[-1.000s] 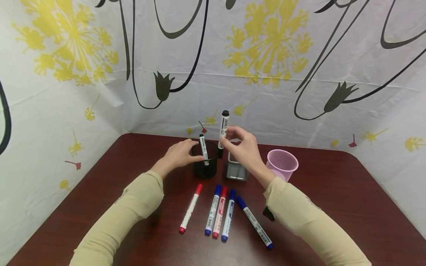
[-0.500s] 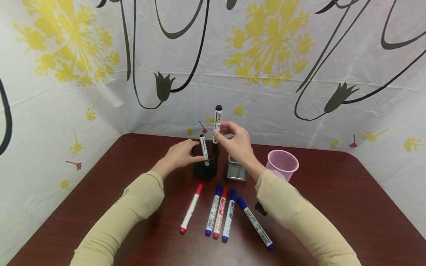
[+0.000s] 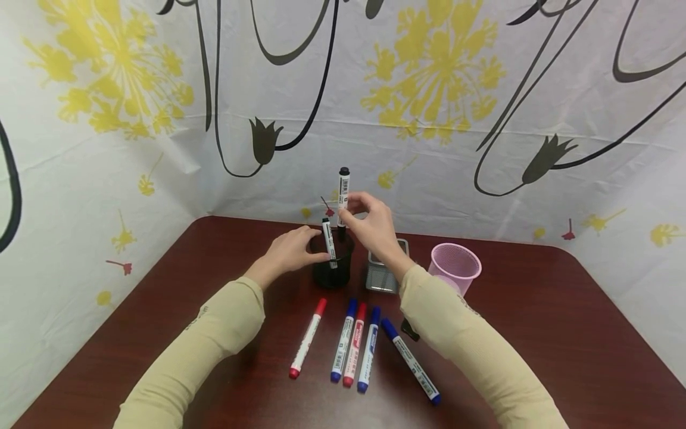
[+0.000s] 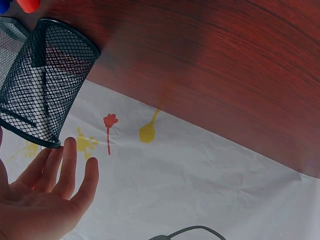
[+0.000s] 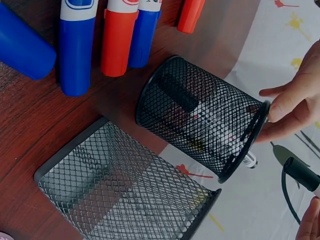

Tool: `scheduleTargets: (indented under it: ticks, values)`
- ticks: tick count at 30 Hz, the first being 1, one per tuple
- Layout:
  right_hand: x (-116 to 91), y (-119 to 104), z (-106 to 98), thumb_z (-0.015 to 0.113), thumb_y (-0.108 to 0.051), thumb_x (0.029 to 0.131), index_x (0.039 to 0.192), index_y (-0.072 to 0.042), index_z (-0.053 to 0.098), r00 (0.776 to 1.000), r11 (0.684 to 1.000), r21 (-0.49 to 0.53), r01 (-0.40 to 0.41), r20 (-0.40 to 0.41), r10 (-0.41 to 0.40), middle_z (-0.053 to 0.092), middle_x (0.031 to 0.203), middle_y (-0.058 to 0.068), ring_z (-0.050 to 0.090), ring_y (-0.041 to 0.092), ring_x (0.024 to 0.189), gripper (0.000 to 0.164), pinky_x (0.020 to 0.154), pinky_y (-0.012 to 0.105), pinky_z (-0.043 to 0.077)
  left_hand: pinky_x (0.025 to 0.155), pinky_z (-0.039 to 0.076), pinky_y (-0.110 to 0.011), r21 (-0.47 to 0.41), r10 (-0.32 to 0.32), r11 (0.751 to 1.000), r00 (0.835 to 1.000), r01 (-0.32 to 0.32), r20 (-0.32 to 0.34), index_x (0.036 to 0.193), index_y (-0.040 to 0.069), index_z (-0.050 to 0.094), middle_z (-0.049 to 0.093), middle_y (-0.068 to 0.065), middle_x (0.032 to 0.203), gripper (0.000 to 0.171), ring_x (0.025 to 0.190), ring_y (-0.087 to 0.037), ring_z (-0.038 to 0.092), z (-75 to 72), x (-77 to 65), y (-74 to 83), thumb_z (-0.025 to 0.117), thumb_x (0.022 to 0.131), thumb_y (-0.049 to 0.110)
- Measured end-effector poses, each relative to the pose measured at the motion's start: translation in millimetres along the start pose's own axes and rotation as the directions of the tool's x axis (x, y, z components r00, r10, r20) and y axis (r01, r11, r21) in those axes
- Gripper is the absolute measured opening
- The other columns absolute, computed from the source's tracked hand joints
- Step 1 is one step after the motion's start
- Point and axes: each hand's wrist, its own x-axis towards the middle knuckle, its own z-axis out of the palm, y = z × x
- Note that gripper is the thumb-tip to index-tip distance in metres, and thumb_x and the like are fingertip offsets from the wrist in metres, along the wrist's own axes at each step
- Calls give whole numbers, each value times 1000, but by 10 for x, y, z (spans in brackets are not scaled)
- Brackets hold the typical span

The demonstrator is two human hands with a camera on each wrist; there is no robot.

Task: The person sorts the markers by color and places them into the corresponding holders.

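My left hand [image 3: 292, 249] holds the rim of a round black mesh pen cup [image 3: 332, 275], fingers at its far left and thumb across the front. Inside that cup leans a white marker with black ends [image 3: 329, 235], and the left wrist view shows it through the mesh. Above the cup's right side my right hand [image 3: 372, 223] pinches a second white marker [image 3: 343, 187] with a black cap, upright, its lower black end at the cup's mouth. In the right wrist view only the fingertips [image 5: 309, 222] and that marker's black end [image 5: 300, 174] show.
Right of the cup stands a grey mesh square holder [image 3: 382, 279], partly behind my right wrist. A pink mesh cup [image 3: 455, 260] is farther right. In front lie a red marker [image 3: 308, 339] and several blue and red ones [image 3: 343, 345]. A patterned cloth [image 3: 343, 119] hangs behind the table.
My right hand has carried its marker left, from beside the black cup to over its mouth. The left hand and the markers on the table have stayed put.
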Motion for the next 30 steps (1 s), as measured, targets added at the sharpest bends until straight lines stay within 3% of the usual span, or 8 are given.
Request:
scheduleTargets:
  ticks: [14,23,30]
  values:
    - [19,126,153,64,-21,81,100,-9,62,1000,1000,-12,17,20,-17,61,81,-1,56,10,76,22,66,30,43,76,44,-39,-12,10,1000,1000,-10,-11,125,4,49,53,-11,110,67,82,-19,53,3,-6,-3,60,77,50]
    - [13,212,249,65,-17,80,97,-8,63,1000,1000,-28,2,27,-1,61,80,0,56,10,75,20,68,29,45,78,43,-40,19,23,1000,1000,-22,-19,125,5,50,51,-10,113,67,97,-24,52,-3,-2,2,60,77,51]
    - [-21,266,303,65,-18,81,99,-7,62,999,999,-43,-27,45,29,61,82,0,56,10,76,22,68,27,45,76,43,-40,16,17,1000,1000,-17,-15,125,7,50,52,-10,112,66,95,-24,52,-9,-8,8,60,77,51]
